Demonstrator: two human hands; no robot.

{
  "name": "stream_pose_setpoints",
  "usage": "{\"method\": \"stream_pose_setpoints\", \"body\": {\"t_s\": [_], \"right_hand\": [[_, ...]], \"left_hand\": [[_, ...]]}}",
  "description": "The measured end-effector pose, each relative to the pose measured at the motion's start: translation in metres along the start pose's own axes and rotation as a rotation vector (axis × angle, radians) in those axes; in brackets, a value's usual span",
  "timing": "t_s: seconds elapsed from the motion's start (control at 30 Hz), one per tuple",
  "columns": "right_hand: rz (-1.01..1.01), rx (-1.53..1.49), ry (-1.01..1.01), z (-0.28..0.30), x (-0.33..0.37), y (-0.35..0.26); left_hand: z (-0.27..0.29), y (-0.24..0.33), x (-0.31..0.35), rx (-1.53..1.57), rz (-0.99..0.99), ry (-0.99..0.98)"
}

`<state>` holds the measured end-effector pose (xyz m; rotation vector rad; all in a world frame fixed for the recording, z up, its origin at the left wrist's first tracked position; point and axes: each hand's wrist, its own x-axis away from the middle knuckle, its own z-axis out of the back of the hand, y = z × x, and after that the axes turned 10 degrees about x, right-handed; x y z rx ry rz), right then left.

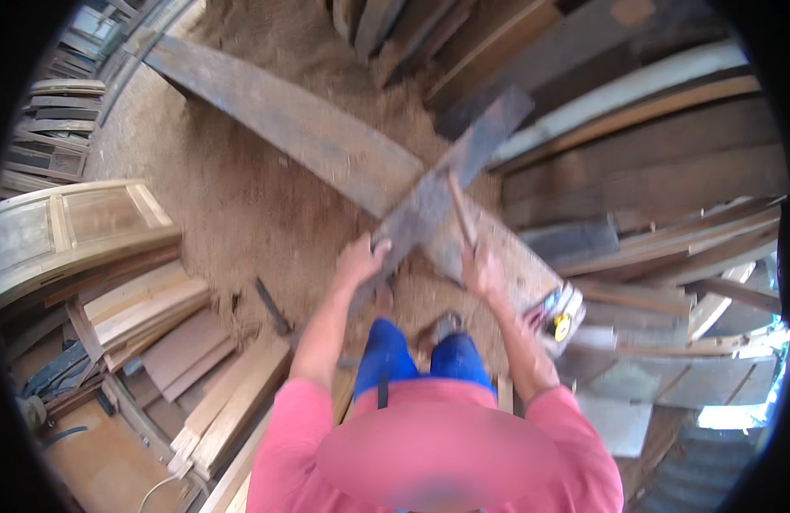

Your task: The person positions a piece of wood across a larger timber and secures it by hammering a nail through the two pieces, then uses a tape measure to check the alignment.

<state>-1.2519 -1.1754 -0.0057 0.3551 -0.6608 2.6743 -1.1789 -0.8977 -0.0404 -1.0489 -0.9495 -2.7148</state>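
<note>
A dark weathered board (489, 128) lies slantwise across a long, wide plank (301, 128), and the two cross in front of me. My left hand (361, 259) is closed round the near end of the dark board, with the thumb on top. In my right hand (482, 269) is the light wooden handle of a hammer (460, 205). Its far end is over the crossing, where the head blends into the dark wood and is hard to make out. By my right forearm, a yellow tape measure (562, 326) sits among small items at the plank's near end.
Stacked timber (651, 179) fills the right side. On the left lie a panelled wooden frame (96, 214), cut boards (147, 312) and long light planks (232, 402). Brown dirt ground (232, 205) spreads below the plank. A short dark bar (271, 306) lies near my left arm.
</note>
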Motion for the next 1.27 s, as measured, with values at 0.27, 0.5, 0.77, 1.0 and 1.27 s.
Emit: {"method": "stream_pose_setpoints", "body": {"t_s": [0.27, 0.5, 0.77, 1.0, 1.27], "right_hand": [[0.221, -0.22, 0.45, -0.004, 0.021, 0.006], [0.019, -0.034, 0.112, 0.016, 0.054, -0.007], [-0.085, -0.012, -0.257, -0.018, 0.052, 0.036], [-0.321, -0.364, -0.126, -0.015, 0.106, 0.058], [-0.306, -0.372, 0.022, -0.011, 0.126, 0.104]], "left_hand": [[-0.004, 0.008, -0.002, -0.092, 0.057, -0.026], [0.005, 0.023, 0.004, -0.044, 0.054, -0.096], [-0.014, -0.005, -0.014, -0.105, -0.013, 0.131], [-0.037, 0.096, -0.026, -0.347, -0.423, 0.275], [-0.062, 0.135, -0.049, -0.532, -0.185, 0.194]]}}
